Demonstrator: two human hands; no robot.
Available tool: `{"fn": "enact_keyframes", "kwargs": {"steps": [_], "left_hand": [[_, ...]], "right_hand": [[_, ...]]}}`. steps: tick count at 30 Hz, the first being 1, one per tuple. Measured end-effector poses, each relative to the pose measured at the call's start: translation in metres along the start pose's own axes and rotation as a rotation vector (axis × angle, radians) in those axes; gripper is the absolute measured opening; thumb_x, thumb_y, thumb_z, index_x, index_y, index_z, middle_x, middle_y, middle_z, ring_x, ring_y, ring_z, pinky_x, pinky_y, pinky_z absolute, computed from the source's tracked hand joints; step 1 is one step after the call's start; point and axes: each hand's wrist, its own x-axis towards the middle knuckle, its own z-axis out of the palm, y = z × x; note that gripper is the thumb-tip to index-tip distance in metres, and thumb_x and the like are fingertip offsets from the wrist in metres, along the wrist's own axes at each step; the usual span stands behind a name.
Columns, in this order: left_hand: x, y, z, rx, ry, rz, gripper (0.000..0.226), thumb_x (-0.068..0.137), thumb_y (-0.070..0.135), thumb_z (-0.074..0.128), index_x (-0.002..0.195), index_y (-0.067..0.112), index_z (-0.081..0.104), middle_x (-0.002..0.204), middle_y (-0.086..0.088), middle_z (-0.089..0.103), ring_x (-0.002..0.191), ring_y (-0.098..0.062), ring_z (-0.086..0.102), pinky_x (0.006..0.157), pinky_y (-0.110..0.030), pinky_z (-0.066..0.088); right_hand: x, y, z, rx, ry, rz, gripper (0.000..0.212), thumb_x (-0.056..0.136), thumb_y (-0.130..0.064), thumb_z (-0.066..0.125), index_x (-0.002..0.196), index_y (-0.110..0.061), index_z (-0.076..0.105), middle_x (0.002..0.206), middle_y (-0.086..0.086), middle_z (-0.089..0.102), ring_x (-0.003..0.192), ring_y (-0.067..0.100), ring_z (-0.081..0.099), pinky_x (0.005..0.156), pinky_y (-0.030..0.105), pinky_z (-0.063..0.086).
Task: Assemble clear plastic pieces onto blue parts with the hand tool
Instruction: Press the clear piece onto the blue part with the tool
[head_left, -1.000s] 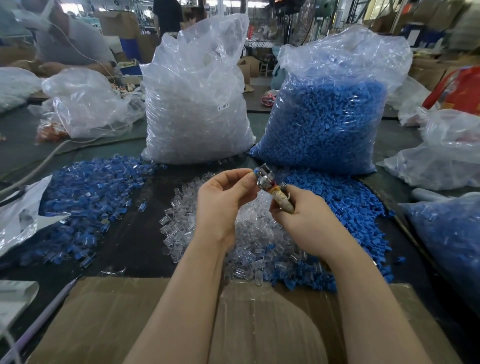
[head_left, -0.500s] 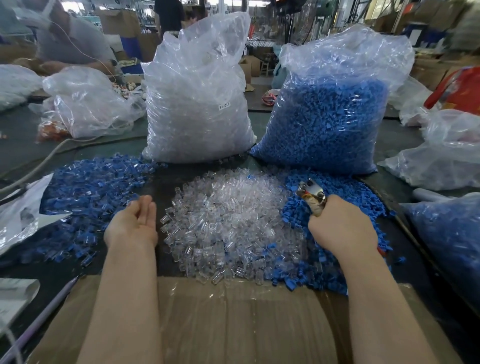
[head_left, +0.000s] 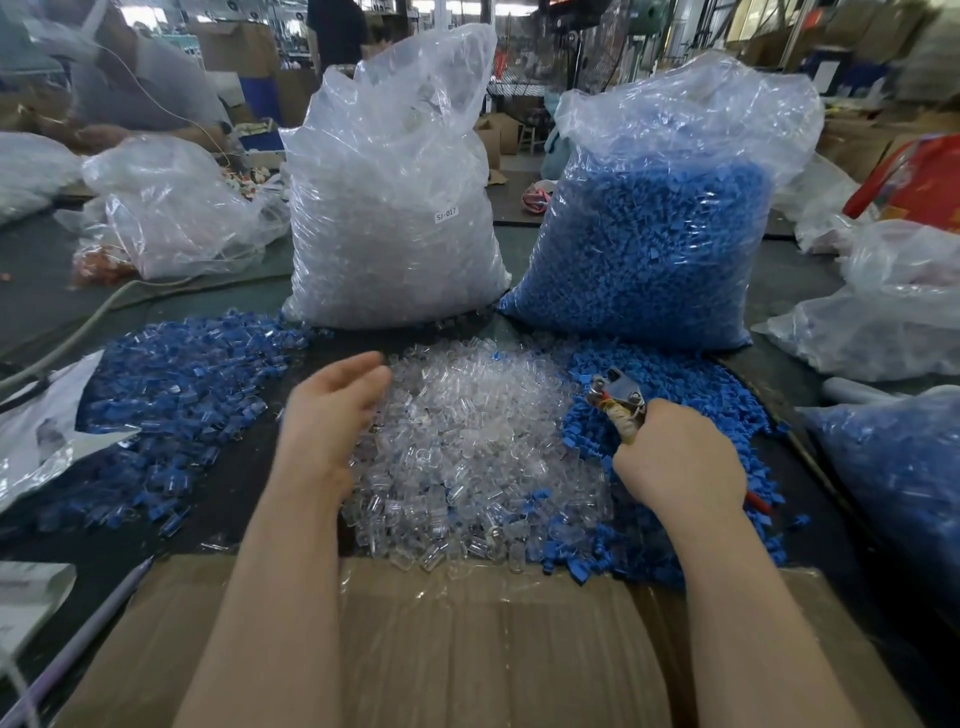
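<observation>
On the desk, near centre: clear pile, loose clear pieces heaped between the two hands and reaching the near cardboard.
Blue pile: loose blue parts just right of the clear pile, touching it and mixing into it along the near edge.
Left pile: blue parts with clear pieces on them, spread at left, apart from the clear pile.
Left hand: palm down at the left edge of the clear pile; fingers straight and relaxed, held together, gripping nothing; whether they touch the pieces cannot be told.
Right hand: over the seam of the clear and blue piles, fingers curled round the tool's wrapped handle.
Tool: metal head sticks up and to the far left out of the fist, above the blue pile; how its jaws stand cannot be told.
Clear bag: tall sack of clear pieces, upright at the far side behind the clear pile, with a small white label.
Blue bag: sack of blue parts, upright just right of the clear bag.
Far right: more plastic bags, one near bag holding blue parts.
Far left: a person at the desk, blurred.
</observation>
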Motion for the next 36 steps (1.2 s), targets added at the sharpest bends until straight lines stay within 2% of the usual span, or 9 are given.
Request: {"fn": "enact_keyframes", "kwargs": {"steps": [2,4,6,9,15,22,28,31,36], "left_hand": [[-0.008,0.001,0.015,0.275,-0.191,0.127,0.035,0.086,0.028,0.072,0.121,0.026,0.066,0.109,0.013,0.068,0.097,-0.004,0.062,0.079,-0.019,0.046],[-0.01,-0.003,0.031,0.54,-0.3,0.199,0.047,0.087,0.036,0.072,0.131,0.027,0.06,0.126,0.008,0.061,0.109,-0.012,0.061,0.093,-0.029,0.048],[-0.008,-0.009,0.041,0.814,-0.296,0.25,0.048,0.089,0.041,0.068,0.135,0.03,0.056,0.14,0.001,0.051,0.124,-0.021,0.053,0.109,-0.046,0.041],[-0.009,-0.013,0.045,0.901,-0.204,0.347,0.036,0.09,0.035,0.068,0.126,0.033,0.063,0.13,0.002,0.057,0.115,-0.018,0.055,0.107,-0.046,0.043],[-0.012,-0.014,0.046,0.781,-0.103,0.413,0.009,0.087,0.031,0.072,0.092,0.031,0.065,0.099,0.011,0.062,0.09,-0.01,0.058,0.076,-0.03,0.043],[-0.023,-0.004,0.06,0.496,-0.12,0.443,0.012,0.088,0.029,0.069,0.087,0.029,0.058,0.083,0.014,0.064,0.074,0.0,0.06,0.056,-0.012,0.041],[-0.037,0.004,0.077,0.053,-0.338,0.205,0.011,0.088,0.015,0.071,0.095,0.016,0.062,0.091,-0.005,0.074,0.082,-0.013,0.072,0.078,-0.031,0.058],[-0.041,0.009,0.079,-0.194,-0.413,0.072,0.008,0.089,0.006,0.067,0.095,0.011,0.065,0.095,-0.012,0.074,0.079,-0.017,0.073,0.076,-0.028,0.058],[-0.042,0.011,0.08,-0.499,-0.523,-0.183,0.015,0.092,0.011,0.06,0.097,0.006,0.073,0.078,-0.004,0.068,0.067,-0.01,0.065,0.072,-0.024,0.059]], "right_hand": [[-0.001,0.001,0.0,0.018,0.012,-0.013,0.016,0.088,-0.028,0.058,0.092,-0.018,0.047,0.09,0.004,0.045,0.074,0.026,0.046,0.062,0.034,0.037],[-0.001,0.0,0.0,0.033,0.037,-0.028,0.016,0.088,-0.029,0.057,0.095,-0.018,0.048,0.093,0.004,0.044,0.074,0.026,0.046,0.064,0.035,0.036],[-0.001,0.0,0.0,0.038,0.067,-0.047,0.016,0.088,-0.028,0.056,0.097,-0.018,0.048,0.096,0.005,0.045,0.071,0.025,0.044,0.062,0.035,0.034],[-0.001,-0.001,0.0,0.053,0.108,-0.069,0.015,0.088,-0.028,0.056,0.096,-0.017,0.049,0.099,0.006,0.047,0.069,0.025,0.045,0.06,0.035,0.034],[0.0,-0.003,0.001,0.089,0.157,-0.084,0.013,0.088,-0.03,0.055,0.088,-0.019,0.049,0.085,0.003,0.049,0.069,0.024,0.043,0.06,0.034,0.03],[0.0,-0.006,-0.004,0.353,0.196,-0.166,0.012,0.084,-0.022,0.057,0.076,-0.024,0.048,0.068,-0.005,0.052,0.061,0.013,0.044,0.05,0.03,0.025],[-0.008,-0.018,-0.009,0.598,0.212,-0.237,0.007,0.082,-0.018,0.061,0.087,-0.022,0.062,0.074,-0.006,0.062,0.069,0.013,0.055,0.059,0.033,0.042],[-0.011,-0.023,-0.009,0.68,0.203,-0.273,0.003,0.084,-0.018,0.061,0.086,-0.021,0.062,0.074,-0.003,0.063,0.07,0.016,0.058,0.065,0.037,0.048],[-0.013,-0.029,-0.009,0.889,0.148,-0.302,0.008,0.084,-0.015,0.063,0.08,-0.021,0.061,0.063,-0.01,0.058,0.053,0.006,0.047,0.049,0.019,0.037]]}}
